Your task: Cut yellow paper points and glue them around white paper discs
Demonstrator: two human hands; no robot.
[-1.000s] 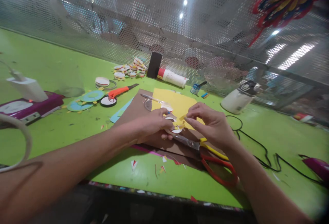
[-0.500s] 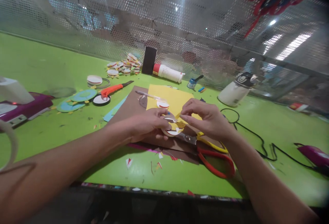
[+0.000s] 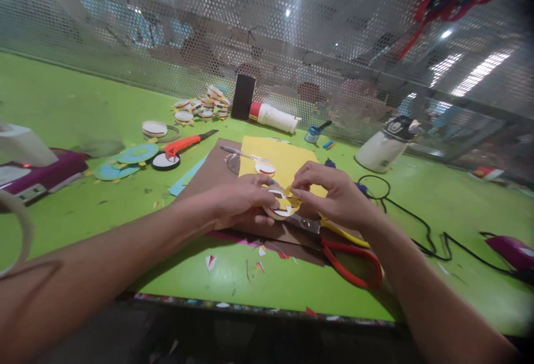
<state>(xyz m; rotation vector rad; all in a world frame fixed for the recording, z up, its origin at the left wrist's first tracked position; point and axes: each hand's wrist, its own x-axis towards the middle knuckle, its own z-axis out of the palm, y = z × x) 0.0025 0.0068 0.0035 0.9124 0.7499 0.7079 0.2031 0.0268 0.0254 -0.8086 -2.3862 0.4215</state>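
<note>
My left hand (image 3: 240, 200) is closed around a small round paper disc (image 3: 282, 208), white with red and yellow bits, held just above the brown card (image 3: 217, 172). My right hand (image 3: 331, 194) pinches a small yellow paper piece (image 3: 292, 196) against the disc's top. The two hands meet fingertip to fingertip over the card's near right corner. A yellow sheet (image 3: 283, 158) lies on the card behind them, with another small disc (image 3: 265, 168) on it.
Red and yellow scissors (image 3: 348, 255) lie under my right wrist. An orange knife (image 3: 189, 141), blue discs (image 3: 125, 161), a pile of finished discs (image 3: 204, 107), a glue bottle (image 3: 273, 118), a white jug (image 3: 386, 146), black cable (image 3: 417, 222) and a perforated screen (image 3: 250, 30) surround the green table (image 3: 62, 102).
Both hands have drifted slightly nearer and lower with the disc. The right fingers have pressed the yellow piece closer onto it. The view shifted a little.
</note>
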